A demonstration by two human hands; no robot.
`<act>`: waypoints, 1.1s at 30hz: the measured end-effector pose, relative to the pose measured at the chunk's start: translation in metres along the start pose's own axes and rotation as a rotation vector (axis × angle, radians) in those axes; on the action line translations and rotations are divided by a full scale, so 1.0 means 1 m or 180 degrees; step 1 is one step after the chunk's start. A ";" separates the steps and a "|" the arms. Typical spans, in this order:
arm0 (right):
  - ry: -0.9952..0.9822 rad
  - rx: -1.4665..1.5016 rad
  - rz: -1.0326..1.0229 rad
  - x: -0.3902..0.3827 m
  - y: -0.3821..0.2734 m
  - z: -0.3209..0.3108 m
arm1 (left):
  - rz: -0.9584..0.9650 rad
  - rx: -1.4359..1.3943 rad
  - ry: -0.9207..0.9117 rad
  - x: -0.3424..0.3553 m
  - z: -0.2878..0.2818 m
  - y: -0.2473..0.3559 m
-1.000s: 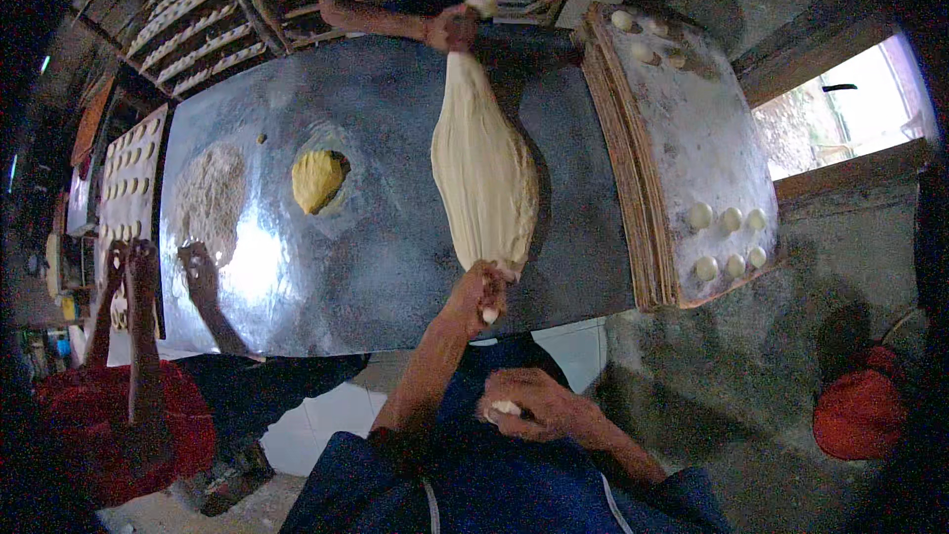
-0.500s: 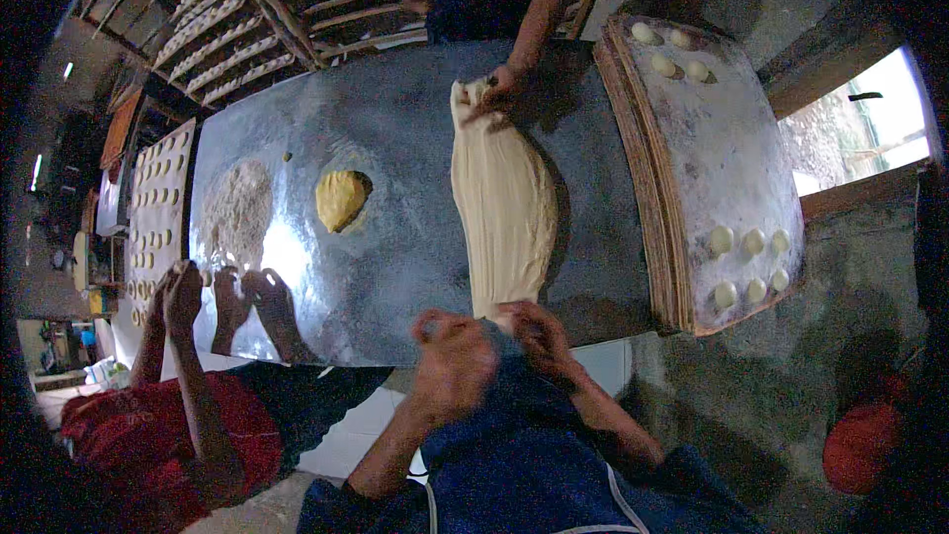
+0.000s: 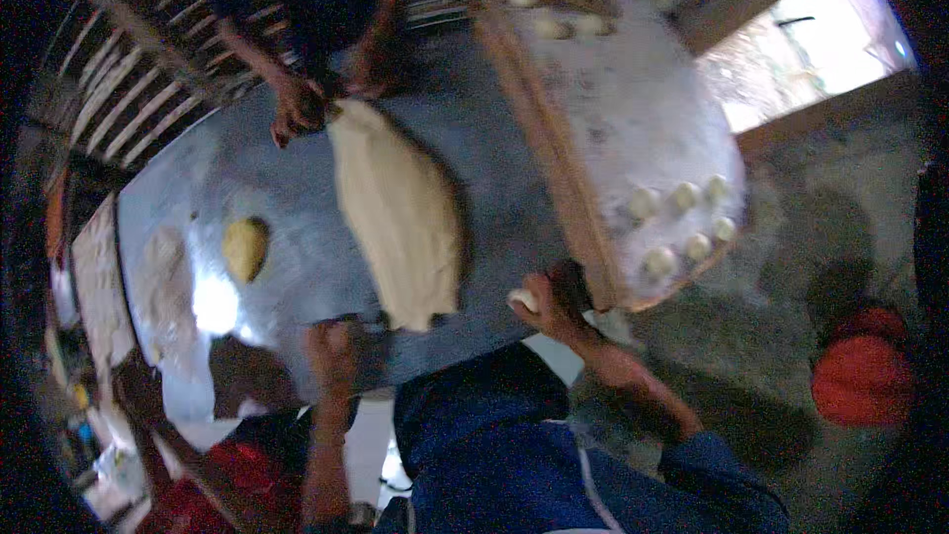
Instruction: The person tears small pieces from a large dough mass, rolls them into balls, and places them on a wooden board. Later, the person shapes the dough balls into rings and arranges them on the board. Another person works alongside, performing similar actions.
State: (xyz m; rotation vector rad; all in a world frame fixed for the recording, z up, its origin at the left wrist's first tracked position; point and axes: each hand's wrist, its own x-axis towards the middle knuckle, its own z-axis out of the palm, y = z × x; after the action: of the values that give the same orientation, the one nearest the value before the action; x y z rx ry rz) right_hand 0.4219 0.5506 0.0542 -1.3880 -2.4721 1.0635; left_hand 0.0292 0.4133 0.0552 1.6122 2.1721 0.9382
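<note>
A large pale slab of dough [image 3: 400, 213] lies lengthwise on the grey table [image 3: 514, 227], its torn near end toward me. My right hand [image 3: 556, 314] is closed around a small dough piece [image 3: 524, 300] near the tray stack, right of the slab. My left hand [image 3: 331, 351] is curled closed over the near table edge, left of the slab's end; motion blur hides what is in it. Across the table, a co-worker's hand [image 3: 297, 111] is beside the slab's far end, and the other is just right of it.
A yellow lump [image 3: 245, 249] and scattered flour [image 3: 166, 272] are on the table's left. Stacked boards [image 3: 633, 109] at the right carry several dough balls. A person in red [image 3: 237, 485] works at my left. Wooden racks [image 3: 138, 69] stand behind; a red object [image 3: 862, 371] is far right.
My hands have moved apart from the slab's near end, the right toward the boards with a dough piece, the left leftward. The view has turned. The co-worker's second hand has come down to the table.
</note>
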 end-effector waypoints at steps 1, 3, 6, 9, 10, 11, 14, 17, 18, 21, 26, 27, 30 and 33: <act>0.0016 -0.0431 0.0003 0.023 -0.001 -0.014 | 0.0061 0.0841 -0.0031 0.017 0.001 -0.012; 0.0969 -0.0600 -0.0163 0.055 -0.027 -0.006 | 0.0235 0.2212 0.0175 0.047 0.037 -0.004; 0.1410 -0.0109 -0.0731 0.037 -0.064 0.044 | 0.0571 0.0836 0.0874 0.003 0.064 -0.064; 0.0995 -0.0082 -0.0545 0.004 0.015 0.047 | 0.0348 0.0068 0.0268 -0.020 0.058 -0.039; 0.0811 -0.0384 -0.0358 0.016 0.032 0.034 | 0.0450 0.0259 0.0317 -0.010 0.068 -0.034; 0.0901 -0.0582 -0.0294 0.035 0.028 0.022 | 0.0541 0.0464 0.0334 -0.001 0.077 -0.029; 0.1278 -0.0119 -0.0478 0.057 -0.064 0.010 | 0.0635 0.1320 0.0348 0.003 0.071 -0.046; 0.1299 0.0258 -0.0972 0.005 -0.025 0.060 | 0.0594 0.0950 -0.0069 -0.009 0.038 -0.053; 0.1061 0.0176 -0.0499 0.000 0.018 0.053 | 0.0405 0.0618 -0.0061 -0.004 0.036 -0.046; 0.1317 -0.0085 0.0085 0.070 -0.012 0.028 | -0.0568 -0.0084 0.0373 0.057 0.021 -0.013; 0.1761 0.0158 -0.0470 0.022 -0.031 0.073 | -0.0008 0.0103 -0.0078 -0.021 0.031 -0.003; 0.1998 0.0159 -0.0374 0.018 -0.014 0.080 | -0.0190 0.0044 0.0003 -0.019 0.030 0.000; 0.1559 0.0379 -0.0306 0.063 0.035 0.041 | -0.0764 -0.0093 0.0145 -0.011 0.026 0.006; 0.1701 0.0195 -0.0463 0.043 -0.042 0.047 | -0.0780 0.0091 0.0132 -0.018 0.026 -0.004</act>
State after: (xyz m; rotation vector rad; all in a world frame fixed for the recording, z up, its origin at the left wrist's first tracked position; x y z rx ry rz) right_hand 0.3479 0.5460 0.0355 -1.2481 -2.0908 0.6264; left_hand 0.0470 0.4044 0.0304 1.3093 2.3539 0.8768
